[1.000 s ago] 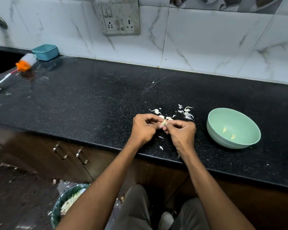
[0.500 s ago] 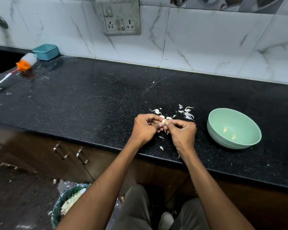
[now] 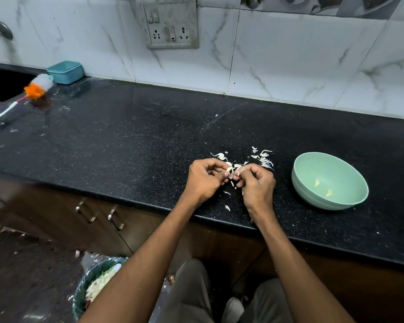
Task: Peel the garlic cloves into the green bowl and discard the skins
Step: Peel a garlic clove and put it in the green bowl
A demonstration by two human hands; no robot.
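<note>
Garlic clove (image 3: 230, 170) pinched between curled fingers of left hand (image 3: 205, 180) and right hand (image 3: 257, 184), above countertop (image 3: 126, 141).

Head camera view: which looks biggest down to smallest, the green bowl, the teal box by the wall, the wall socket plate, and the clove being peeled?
1. Green bowl
2. Socket plate
3. Teal box
4. Clove, pinched between both hands

The plate and box lie farther from the camera than the bowl, so their true sizes against it are unsure.

Black speckled countertop (image 3: 126, 141), green bowl (image 3: 357, 201), scattered garlic skins (image 3: 264, 159), teal box (image 3: 65, 72), orange-white brush (image 3: 36, 88)
</note>
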